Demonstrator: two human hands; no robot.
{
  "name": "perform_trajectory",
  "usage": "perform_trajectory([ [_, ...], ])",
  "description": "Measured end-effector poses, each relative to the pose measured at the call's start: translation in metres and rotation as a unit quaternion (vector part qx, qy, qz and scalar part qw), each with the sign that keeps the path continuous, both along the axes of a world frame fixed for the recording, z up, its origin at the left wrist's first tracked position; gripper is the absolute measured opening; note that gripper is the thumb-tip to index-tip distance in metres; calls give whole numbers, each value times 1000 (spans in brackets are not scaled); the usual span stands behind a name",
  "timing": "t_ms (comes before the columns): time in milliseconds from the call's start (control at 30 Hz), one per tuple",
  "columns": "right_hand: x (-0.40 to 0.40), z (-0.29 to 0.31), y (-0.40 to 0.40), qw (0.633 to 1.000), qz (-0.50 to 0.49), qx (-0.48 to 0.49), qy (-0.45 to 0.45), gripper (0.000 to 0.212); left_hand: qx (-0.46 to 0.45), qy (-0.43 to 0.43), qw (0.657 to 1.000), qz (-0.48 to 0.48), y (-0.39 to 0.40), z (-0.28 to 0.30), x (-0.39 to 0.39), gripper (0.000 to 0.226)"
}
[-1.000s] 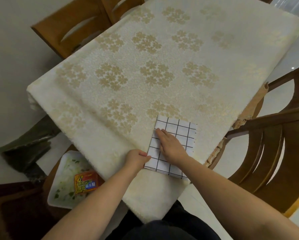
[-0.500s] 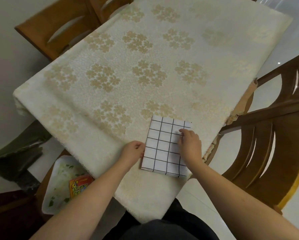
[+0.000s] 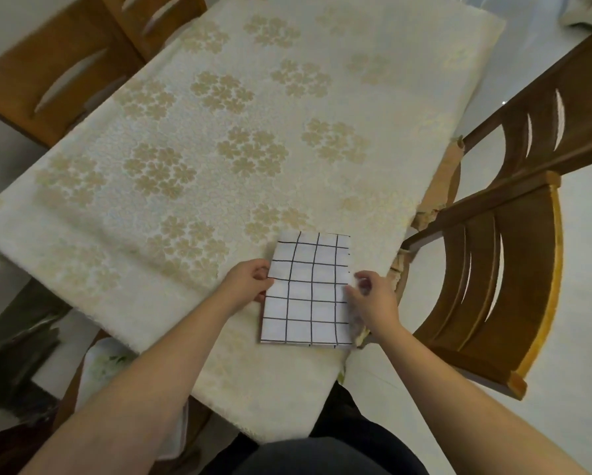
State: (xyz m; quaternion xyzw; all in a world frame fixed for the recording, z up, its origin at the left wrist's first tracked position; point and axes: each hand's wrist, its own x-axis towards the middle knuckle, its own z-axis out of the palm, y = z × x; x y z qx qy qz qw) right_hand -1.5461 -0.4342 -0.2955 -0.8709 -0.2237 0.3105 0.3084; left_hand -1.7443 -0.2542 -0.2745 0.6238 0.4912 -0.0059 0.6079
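Tablecloth (image 3: 219,132) | checked cloth (image 3: 310,289) flat | left hand (image 3: 245,284) pinches edge | right hand (image 3: 373,299) blurred

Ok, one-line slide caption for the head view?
Left hand and right hand hold opposite edges of a folded white black-gridded cloth on a cream floral tablecloth.

A table under a cream tablecloth (image 3: 219,132) woven with clusters of pale gold flowers fills most of the view, and the cloth's right edge (image 3: 438,186) is frayed and shows a brown underside. Two slatted wooden chairs stand at the right, one near (image 3: 514,286) and one farther back (image 3: 545,125), with another wooden chair (image 3: 65,63) at the upper left corner. The pale glossy floor (image 3: 407,382) shows around them under dim, even light.
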Motion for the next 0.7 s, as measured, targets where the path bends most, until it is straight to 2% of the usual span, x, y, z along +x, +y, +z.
perform_trajectory([
  [133,0,5,0,1000,11,2,13,44,-4,-28,999,32,-2,1,-10,19],
  [233,0,8,2,999,24,-1,35,39,-16,-29,998,60,-3,-1,-22,19],
  [367,-2,9,0,998,34,25,43,27,39,8,999,12,-2,-8,-37,33],
  [500,-6,11,-1,998,-14,44,53,31,28,15,1000,1,-1,-9,-41,37],
  [600,-10,16,3,998,-24,49,41,28,-2,11,1000,7,-1,-4,-40,35],
  [700,-21,21,11,998,46,47,5,26,-13,-1,1000,8,-3,2,-38,20],
])
